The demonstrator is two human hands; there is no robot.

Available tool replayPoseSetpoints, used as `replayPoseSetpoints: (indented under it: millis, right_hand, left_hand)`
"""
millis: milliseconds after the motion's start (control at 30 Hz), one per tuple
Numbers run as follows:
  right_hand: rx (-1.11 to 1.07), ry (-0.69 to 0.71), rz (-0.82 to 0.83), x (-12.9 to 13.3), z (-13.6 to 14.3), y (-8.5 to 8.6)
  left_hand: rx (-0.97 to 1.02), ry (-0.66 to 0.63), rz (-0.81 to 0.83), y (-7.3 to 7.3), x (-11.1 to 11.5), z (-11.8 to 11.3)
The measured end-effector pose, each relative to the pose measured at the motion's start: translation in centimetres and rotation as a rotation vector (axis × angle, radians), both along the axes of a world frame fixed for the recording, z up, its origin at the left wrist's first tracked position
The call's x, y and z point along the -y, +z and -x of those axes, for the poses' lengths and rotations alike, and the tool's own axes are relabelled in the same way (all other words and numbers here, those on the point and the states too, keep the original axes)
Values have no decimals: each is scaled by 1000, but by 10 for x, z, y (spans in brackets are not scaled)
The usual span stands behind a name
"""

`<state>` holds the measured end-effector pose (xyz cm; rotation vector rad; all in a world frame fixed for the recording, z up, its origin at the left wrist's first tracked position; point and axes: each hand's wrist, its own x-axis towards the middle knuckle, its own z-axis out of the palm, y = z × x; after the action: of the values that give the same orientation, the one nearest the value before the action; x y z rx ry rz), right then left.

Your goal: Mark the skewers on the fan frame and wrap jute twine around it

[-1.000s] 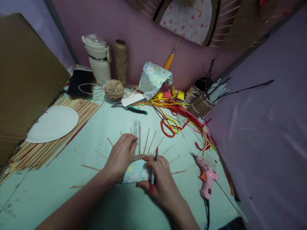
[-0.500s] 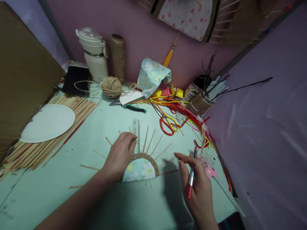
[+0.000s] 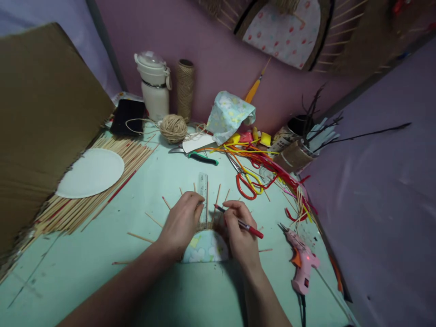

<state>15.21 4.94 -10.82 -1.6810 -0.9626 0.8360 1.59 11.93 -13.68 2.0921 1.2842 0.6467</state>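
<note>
My left hand (image 3: 182,220) is closed, its thumb and fingers pinching the edge of a clear ruler (image 3: 203,181). The ruler lies alongside one of several thin wooden sticks (image 3: 218,195) that fan out from a half-round piece (image 3: 204,250) covered in blue floral fabric with a brown rim. In my right hand (image 3: 243,236) is a red marker (image 3: 252,229), uncapped, gripped like a pen. Its tip points left, close to a stick just right of the ruler; whether it touches is too small to tell. My hands cover parts of the half-round piece.
A pink glue gun (image 3: 303,263) with a lit red light lies at right. Scissors (image 3: 247,186), pliers (image 3: 200,158) and a twine ball (image 3: 173,128) lie farther back. At left, a white oval (image 3: 93,172) rests on a stick pile (image 3: 112,190) beside cardboard (image 3: 51,100).
My right hand has moved left and forward to the sticks, and the marker has turned from upright to pointing left. The glue gun is uncovered. The camera view has shifted; my left hand stays at the ruler.
</note>
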Motion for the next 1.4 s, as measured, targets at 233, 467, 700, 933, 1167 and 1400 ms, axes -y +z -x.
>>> replayPoseSetpoints:
  millis: [233,467,700,933,1167,1400]
  right_hand:
    - [54,10,-50,-1,4,-9]
    - [66,-12,-57,0,3,-19]
    - [34,-5,-78,-1,3,-20]
    - [1,-7,-57,-3,4,-15]
    - [41,-7,-67,-2,5,-20]
    - [137,13,-111,-2,5,-24]
  left_hand:
    - [-2,-8,15,2,0,1]
    - [-5,-5,-5,3,0,0]
    - [-10,1,11,3,0,0]
    - [-3,1,-11,1,1,0]
    - [-16,0,1,2,1,0]
    - [-15,-2,-4,3,0,0]
